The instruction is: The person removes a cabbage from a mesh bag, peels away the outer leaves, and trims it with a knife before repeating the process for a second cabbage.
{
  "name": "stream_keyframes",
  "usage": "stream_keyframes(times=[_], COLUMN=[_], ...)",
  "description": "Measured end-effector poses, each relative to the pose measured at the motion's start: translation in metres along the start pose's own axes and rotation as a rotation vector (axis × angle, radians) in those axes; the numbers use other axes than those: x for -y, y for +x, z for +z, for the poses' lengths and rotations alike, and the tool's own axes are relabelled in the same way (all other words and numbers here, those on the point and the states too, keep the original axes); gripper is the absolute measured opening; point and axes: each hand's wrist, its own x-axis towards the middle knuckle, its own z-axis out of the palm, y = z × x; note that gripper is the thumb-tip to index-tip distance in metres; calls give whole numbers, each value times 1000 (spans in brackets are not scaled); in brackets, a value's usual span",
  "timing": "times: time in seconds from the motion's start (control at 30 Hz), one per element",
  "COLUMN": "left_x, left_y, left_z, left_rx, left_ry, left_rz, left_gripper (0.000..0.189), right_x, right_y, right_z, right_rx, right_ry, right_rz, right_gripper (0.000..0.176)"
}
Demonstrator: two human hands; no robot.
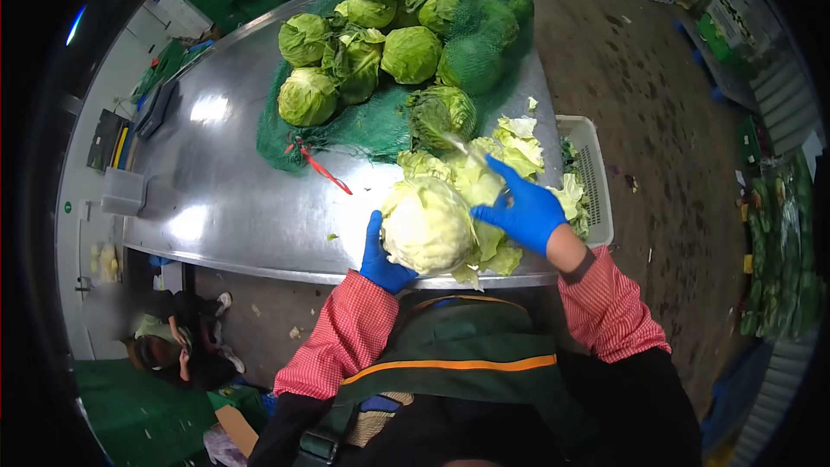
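A pale, peeled cabbage point(426, 225) rests at the front edge of the metal table point(233, 199). My left hand point(383, 256), in a blue glove, is spread around its lower left side. To the cabbage's right is my right hand point(526, 212), also gloved, with fingers curled by a loose pale leaf point(475, 180); something blurred and light sticks out above the fingers. Loose leaves point(517, 149) lie beyond and beside the cabbage. Several whole green cabbages point(411, 55) sit on a green net bag point(380, 125) with a red tie point(324, 171).
A white crate point(595, 182) holding leaves stands against the table's right side. At the table's far left is a clear plastic container point(124, 191). Another person point(186, 337) is low down at the lower left. Green vegetables in bags point(782, 251) lie at the far right.
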Motion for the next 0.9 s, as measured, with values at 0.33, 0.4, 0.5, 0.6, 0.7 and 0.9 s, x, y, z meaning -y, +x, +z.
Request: stream_keyframes(times=[0.33,0.4,0.5,0.6,0.7,0.9], left_x=[-1,1,-8,-17,-9,9], left_y=[11,2,-16,-3,25,50], left_z=[25,28,25,17,16,-10], left_rx=[81,71,39,-108,-113,-323], left_ry=[-36,26,427,1017,910,1512], left_rz=[-33,-68,-98,319,334,261], left_gripper=[86,88,89,110,118,112], right_x=[-12,-14,-37,-50,-62,-61], right_y=[-2,-3,3,20,44,41], right_z=[8,6,17,36,66,65], right_rx=[98,63,173,276,329,-109], right_ry=[639,764,1056,1258,1097,78], right_rz=[3,-154,62,161,292,137], right_gripper=[36,41,45,39,40,40])
